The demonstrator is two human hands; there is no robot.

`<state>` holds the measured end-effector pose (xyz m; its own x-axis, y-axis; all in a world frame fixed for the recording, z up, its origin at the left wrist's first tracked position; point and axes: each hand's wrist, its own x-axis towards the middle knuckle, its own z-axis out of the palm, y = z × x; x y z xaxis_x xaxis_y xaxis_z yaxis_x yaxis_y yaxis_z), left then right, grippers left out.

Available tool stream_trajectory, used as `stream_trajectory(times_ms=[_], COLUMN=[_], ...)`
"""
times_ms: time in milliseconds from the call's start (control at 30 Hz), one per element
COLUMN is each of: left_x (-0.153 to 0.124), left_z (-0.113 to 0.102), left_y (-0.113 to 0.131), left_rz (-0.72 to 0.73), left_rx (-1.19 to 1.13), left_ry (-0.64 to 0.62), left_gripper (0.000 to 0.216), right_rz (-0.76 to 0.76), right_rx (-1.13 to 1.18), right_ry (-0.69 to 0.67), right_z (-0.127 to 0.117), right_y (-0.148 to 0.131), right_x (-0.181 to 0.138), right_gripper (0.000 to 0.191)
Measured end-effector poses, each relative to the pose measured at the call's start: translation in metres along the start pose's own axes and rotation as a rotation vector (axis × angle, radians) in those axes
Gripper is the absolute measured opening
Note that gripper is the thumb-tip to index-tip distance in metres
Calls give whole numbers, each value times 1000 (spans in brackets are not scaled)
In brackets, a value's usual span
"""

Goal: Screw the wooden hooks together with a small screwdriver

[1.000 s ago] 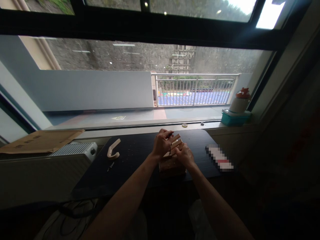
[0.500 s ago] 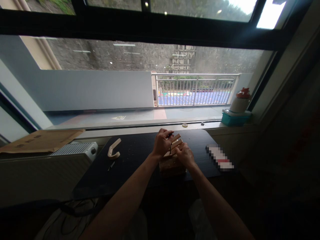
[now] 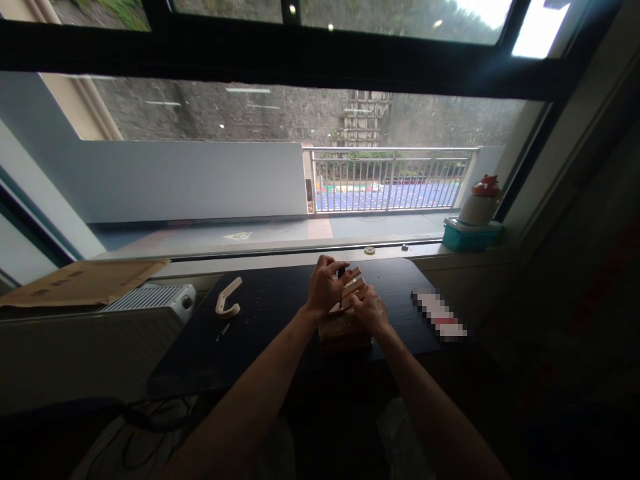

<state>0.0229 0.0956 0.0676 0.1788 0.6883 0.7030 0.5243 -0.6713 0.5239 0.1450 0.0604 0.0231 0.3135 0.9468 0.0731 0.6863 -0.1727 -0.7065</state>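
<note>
My left hand [image 3: 324,287] is closed around the black handle of a thin-shafted, screwdriver-like tool [image 3: 341,272]. The tool stands upright, its shaft running down to a pale wooden piece [image 3: 355,285] with slat-like parts. Gripping that piece from the right is my right hand [image 3: 370,309], its fingers curled against the edge. Both hands are above a brown wooden block [image 3: 345,333] near the table's front edge. Fingers hide much of the piece, and I cannot make out the tool's tip.
On the dark table [image 3: 280,333], a pale hook-shaped wooden part [image 3: 230,303] and a small slim metal item [image 3: 223,332] lie to the left. A blurred-out flat object [image 3: 443,317] lies right. A tape roll [image 3: 369,251] and a teal box [image 3: 471,235] bearing a bottle [image 3: 480,203] occupy the sill.
The fingers of my left hand have shifted on the tool, so more of its black handle shows. My right hand and the wooden piece stay in place.
</note>
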Motion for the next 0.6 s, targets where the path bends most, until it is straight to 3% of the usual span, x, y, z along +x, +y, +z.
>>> stream_trajectory(times_ms=[600], left_x=[1], left_z=[0], left_y=[2], left_rz=[13], left_rx=[-42], left_ry=[-38], left_gripper=[26], right_rz=[3], right_rx=[-6], right_ry=[8], right_z=[2], right_y=[3], right_x=[2], right_gripper=[34])
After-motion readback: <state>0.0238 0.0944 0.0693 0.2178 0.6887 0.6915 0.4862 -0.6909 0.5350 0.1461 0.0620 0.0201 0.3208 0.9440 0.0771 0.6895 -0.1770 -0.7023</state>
